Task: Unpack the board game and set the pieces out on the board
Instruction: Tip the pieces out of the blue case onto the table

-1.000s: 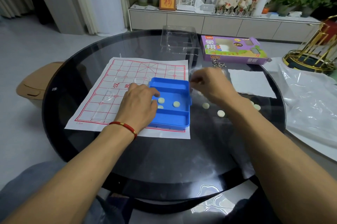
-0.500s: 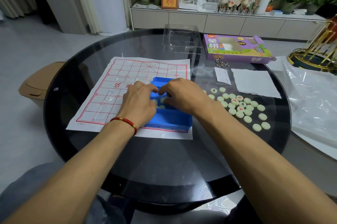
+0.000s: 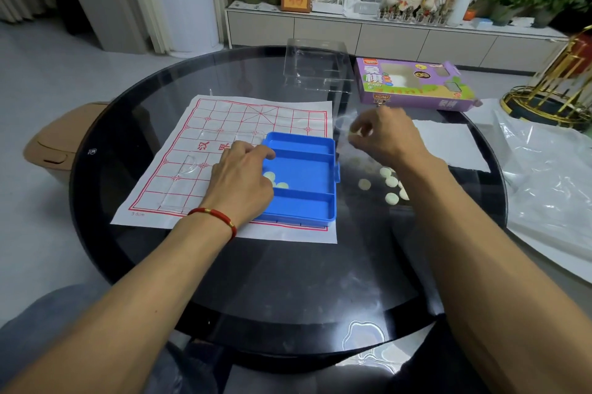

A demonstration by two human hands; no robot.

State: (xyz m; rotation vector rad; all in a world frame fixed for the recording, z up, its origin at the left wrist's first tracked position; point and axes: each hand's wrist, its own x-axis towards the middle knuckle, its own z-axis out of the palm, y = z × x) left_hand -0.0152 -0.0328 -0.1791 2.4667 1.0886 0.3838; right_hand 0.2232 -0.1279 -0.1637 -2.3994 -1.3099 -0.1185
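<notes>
Blue tray [image 3: 301, 175] lies between both hands.

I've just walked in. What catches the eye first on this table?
The bright blue tray, lying on the right part of the red-lined paper board, with the left hand resting at its edge. To its right, the right hand pinches pale round pieces above a scatter of them on the dark glass.

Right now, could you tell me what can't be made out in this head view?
- Pieces in the tray: the left hand covers some, so no count.
- Pieces on the table: the right forearm hides part; markings too small and blurred.
- Right hand: motion blur; its grip seems to pinch pieces, number unclear.
- Gold stand: cut off by the right edge.
</notes>
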